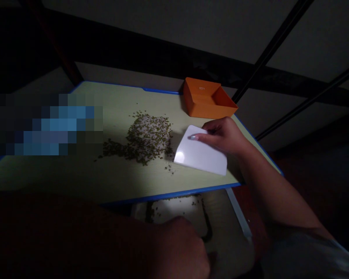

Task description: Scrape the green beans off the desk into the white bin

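Observation:
My right hand (pixel 221 135) grips a white flat scraper (pixel 202 151) by its upper edge, thumb lying across its face. The scraper is tilted above the table, just right of a spread-out heap of small green and pale grains (pixel 149 135). A thinner trail of green grains reaches left from the heap. My left hand (pixel 183 248) is low in front, dark and curled, over a translucent plastic bin (pixel 229 240) below the table's front edge. The fingers of that hand are mostly hidden, and whatever they hold cannot be made out. Some grains lie inside the bin.
The pale table (pixel 75 174) has a blue rim. An orange open box (pixel 203 108) stands at its back right corner. A blurred-out blue patch (pixel 58 128) covers the left side. Panelled walls (pixel 192 27) rise behind, and the surroundings are dark.

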`<state>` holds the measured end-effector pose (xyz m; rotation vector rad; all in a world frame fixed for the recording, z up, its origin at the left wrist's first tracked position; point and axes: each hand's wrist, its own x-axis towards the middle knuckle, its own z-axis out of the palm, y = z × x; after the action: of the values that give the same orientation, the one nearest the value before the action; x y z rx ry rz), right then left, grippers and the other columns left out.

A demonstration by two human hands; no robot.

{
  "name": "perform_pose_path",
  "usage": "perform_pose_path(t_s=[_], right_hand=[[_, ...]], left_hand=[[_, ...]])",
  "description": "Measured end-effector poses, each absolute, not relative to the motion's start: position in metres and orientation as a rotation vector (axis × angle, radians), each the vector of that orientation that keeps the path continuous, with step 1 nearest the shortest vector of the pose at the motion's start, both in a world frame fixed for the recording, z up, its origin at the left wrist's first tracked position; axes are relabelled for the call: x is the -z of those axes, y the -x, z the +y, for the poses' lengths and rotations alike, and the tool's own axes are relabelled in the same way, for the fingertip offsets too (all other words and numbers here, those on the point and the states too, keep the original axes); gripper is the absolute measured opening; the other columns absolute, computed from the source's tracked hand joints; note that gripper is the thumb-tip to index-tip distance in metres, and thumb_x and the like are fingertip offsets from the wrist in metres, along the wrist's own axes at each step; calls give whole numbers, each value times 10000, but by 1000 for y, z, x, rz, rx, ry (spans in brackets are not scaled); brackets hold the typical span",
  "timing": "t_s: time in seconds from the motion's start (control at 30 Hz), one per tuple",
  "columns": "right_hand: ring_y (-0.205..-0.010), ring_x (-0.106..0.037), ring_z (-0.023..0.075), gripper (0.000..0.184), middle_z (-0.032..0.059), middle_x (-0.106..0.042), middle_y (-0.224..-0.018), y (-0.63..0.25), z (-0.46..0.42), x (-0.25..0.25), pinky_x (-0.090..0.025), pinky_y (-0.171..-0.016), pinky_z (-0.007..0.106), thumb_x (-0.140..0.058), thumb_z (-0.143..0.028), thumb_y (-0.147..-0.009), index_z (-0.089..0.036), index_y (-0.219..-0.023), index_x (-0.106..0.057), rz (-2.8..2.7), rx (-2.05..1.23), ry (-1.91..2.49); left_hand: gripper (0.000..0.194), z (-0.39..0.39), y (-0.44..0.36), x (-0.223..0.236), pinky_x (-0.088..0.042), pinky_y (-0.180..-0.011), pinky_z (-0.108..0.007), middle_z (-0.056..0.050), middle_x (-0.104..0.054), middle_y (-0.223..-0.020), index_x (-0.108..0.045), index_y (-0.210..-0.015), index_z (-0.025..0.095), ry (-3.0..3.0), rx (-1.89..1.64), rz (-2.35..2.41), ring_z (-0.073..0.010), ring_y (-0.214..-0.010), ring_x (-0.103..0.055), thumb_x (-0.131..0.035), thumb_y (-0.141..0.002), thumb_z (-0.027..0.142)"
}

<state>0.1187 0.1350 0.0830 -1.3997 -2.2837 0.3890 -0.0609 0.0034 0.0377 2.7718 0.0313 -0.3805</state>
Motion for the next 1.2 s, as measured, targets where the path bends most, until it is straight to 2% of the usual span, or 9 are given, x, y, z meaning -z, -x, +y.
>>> perform_pose_path(t_s=[0.13,0.23,0.4,0.47,0.63,0.77,0.9,1.03,1.2], right_hand=[[-485,-239,68,505,-43,-295,-489,-135,145,-91,-154,-492,293,-569,-566,-777,-170,-503,-419,-2214,-189,1632],[-488,-241,71,498,-42,-296,-490,-140,148,-95,-151,-507,300,-569,-549,-783,-177,-504,-391,-2227,-119,1688],[-503,-278,81,508,-31,-339,-481,-140,149,-95,-169,-525,292,-561,-594,-764,-171,-513,-434,-2251,-117,1745],[-503,-288,85,515,-17,-376,-494,-139,150,-92,-170,-520,288,-543,-619,-758,-166,-525,-468,-2263,-79,1775],[-498,-285,92,541,8,-423,-513,-130,155,-83,-165,-515,290,-484,-661,-768,-163,-560,-523,-2290,-15,1834],[-489,-275,90,562,12,-434,-514,-116,154,-80,-168,-511,286,-467,-691,-756,-167,-561,-526,-2291,-29,1825],[-483,-250,86,576,10,-424,-499,-103,150,-80,-165,-512,287,-450,-695,-762,-164,-553,-525,-2315,-46,1769],[-485,-253,84,571,6,-422,-492,-98,147,-79,-165,-517,290,-468,-682,-765,-154,-563,-548,-2335,-103,1709],[-479,-272,77,546,-15,-393,-479,-99,144,-80,-161,-516,285,-492,-651,-771,-151,-557,-540,-2318,-194,1676]], left_hand=[[157,4,62,-39,-236,-290,-273,-15,-645,-513,-689,-877,165,-2800,374,49,-188,-418,-590,-624,-735,186],[149,3,63,-38,-250,-311,-268,-21,-626,-484,-687,-860,177,-2826,338,57,-205,-421,-598,-604,-752,238],[194,0,61,-32,-276,-340,-271,-32,-654,-536,-678,-889,177,-2814,351,84,-212,-467,-626,-634,-715,249],[155,-3,61,-27,-304,-363,-262,-35,-658,-541,-677,-851,186,-2820,312,143,-208,-473,-628,-636,-723,264],[210,-13,61,-14,-346,-391,-270,-25,-658,-542,-669,-963,246,-2861,275,320,-223,-468,-628,-594,-776,303],[207,-16,62,-8,-383,-427,-278,-12,-645,-528,-672,-941,266,-2873,252,359,-223,-485,-638,-608,-764,352],[238,-8,59,-22,-363,-387,-283,-25,-664,-571,-672,-962,238,-2860,395,265,-240,-515,-652,-583,-760,324],[395,3,56,-41,-342,-351,-296,-36,-688,-622,-643,-1088,181,-2774,556,116,-242,-543,-661,-627,-717,315],[306,5,58,-42,-314,-325,-281,-28,-687,-604,-683,-989,179,-2773,510,62,-218,-508,-647,-648,-698,270]])
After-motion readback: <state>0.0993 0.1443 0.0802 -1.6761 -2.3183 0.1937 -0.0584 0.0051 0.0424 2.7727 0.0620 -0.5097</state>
